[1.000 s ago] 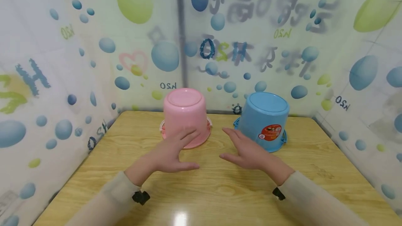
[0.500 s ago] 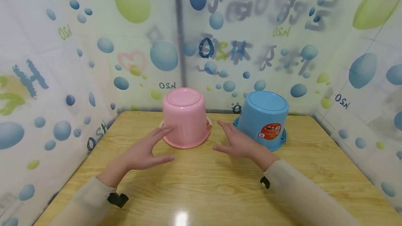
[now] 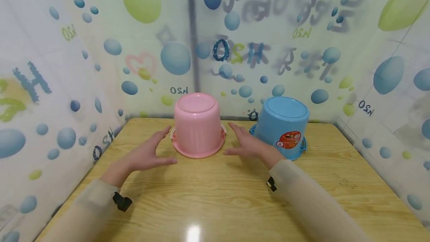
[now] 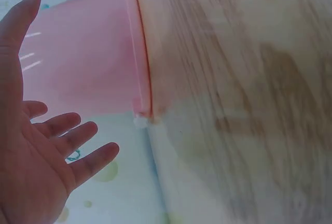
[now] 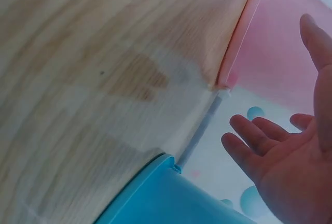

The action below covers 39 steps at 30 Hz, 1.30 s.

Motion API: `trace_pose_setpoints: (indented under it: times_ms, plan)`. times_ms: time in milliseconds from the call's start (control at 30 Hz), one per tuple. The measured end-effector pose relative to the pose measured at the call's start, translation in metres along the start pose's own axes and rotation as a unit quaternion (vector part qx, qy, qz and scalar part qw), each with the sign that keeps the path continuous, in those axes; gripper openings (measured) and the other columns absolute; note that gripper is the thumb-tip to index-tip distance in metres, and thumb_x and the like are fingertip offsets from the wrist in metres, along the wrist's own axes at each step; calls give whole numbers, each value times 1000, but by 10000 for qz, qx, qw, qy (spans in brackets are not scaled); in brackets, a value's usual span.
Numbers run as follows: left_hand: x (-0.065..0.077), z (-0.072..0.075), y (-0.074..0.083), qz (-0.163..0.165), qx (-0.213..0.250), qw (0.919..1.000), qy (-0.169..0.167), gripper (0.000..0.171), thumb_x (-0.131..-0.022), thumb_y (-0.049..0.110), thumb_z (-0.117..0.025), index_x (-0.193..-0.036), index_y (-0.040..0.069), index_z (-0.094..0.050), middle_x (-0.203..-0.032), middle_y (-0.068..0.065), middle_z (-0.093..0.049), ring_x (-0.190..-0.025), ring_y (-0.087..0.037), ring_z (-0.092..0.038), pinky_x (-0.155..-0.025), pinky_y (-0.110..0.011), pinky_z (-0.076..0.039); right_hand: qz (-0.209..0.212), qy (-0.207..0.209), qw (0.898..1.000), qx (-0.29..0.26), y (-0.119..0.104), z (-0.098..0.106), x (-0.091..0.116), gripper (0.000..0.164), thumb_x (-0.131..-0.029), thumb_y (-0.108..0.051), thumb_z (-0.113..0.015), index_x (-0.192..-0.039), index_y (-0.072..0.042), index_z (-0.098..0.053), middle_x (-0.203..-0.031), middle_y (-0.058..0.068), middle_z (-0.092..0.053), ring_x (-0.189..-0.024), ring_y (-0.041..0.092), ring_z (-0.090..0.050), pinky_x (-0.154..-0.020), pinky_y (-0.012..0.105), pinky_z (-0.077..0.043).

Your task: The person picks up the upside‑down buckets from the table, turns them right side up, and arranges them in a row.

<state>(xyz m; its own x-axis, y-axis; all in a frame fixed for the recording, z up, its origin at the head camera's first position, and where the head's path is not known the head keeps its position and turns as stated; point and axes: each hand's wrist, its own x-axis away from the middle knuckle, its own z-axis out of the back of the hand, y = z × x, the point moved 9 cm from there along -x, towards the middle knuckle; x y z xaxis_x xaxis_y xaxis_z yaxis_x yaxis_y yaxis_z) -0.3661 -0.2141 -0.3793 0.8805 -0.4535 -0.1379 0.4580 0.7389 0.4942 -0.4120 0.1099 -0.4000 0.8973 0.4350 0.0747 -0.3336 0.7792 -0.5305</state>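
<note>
A pink bucket [image 3: 197, 130] stands upside down on the wooden table, its base facing up and its rim on the tabletop. My left hand [image 3: 144, 156] is at its left side, fingers spread and thumb stretched toward the bucket. On the other side my right hand [image 3: 248, 144] faces it, fingers straight and thumb apart, between the two buckets. In both wrist views the palms are bare and hold nothing. A blue bucket [image 3: 280, 122] with a red label, also inverted, stands to the right, partly behind my right hand.
The wooden table [image 3: 208, 204] reaches to a back wall [image 3: 151, 33] hung with a bubble-patterned sheet. Similar patterned sheets close in the left and right sides. Each bucket's handle lies down near its rim.
My left hand has moved left and slightly forward, from in front of the pink bucket to beside it. My right hand has shifted left and forward toward the same bucket. Both buckets stay put.
</note>
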Motion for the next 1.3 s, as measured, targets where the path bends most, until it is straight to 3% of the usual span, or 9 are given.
trace_pose_setpoints:
  times_ms: [100,367,633,800,1100,1300]
  plan:
    - [-7,-3,-9,131,19,9999,-107,125,-91,59,-86,-177,6,-12,-179,-27,-25,-159,-55,-36,-124,-75,-37,-74,-64,9999,-143,4,-2,-7,116,-96,-56,-83,-179,-31,-5,-185,17,-13,-172,42,-10,-134,68,-24]
    - [-29,-17,-25,300,73,9987,-397,134,-87,57,-91,-177,8,-4,-181,-28,-17,-166,-55,-19,-130,-74,-26,-53,-199,9995,-243,10,-11,-23,119,-95,-52,-86,-179,-30,-4,-184,17,-17,-172,43,-8,-136,68,-19]
    - [-49,-25,-40,296,421,9981,-330,146,-86,48,-95,-176,13,13,-182,-30,-4,-167,-55,-11,-133,-73,-18,-159,-371,9976,-563,9,-24,-38,126,-90,-49,-91,-178,-38,-1,-184,12,-22,-170,41,-21,-136,65,-22]
    - [-54,-28,-52,470,686,9961,-299,150,-85,46,-96,-175,20,21,-181,-33,-5,-167,-56,-14,-133,-72,-17,-287,-376,9963,-713,9,-29,-47,131,-88,-44,-94,-177,-43,1,-183,15,-26,-169,43,-23,-136,66,-21]
    - [-61,-34,-55,499,737,9946,-536,139,-86,42,-96,-178,18,5,-184,-25,-7,-169,-52,-9,-134,-72,-14,-306,-328,9980,-446,8,-31,-54,127,-90,-45,-92,-178,-35,-1,-182,14,-28,-168,43,-26,-135,67,-23]
    - [-66,-37,-55,490,695,9949,-538,139,-87,43,-96,-178,19,6,-185,-23,-5,-170,-50,-6,-135,-71,-13,-302,-321,9987,-253,7,-31,-55,120,-93,-47,-89,-179,-31,-7,-182,12,-30,-168,43,-26,-135,66,-24]
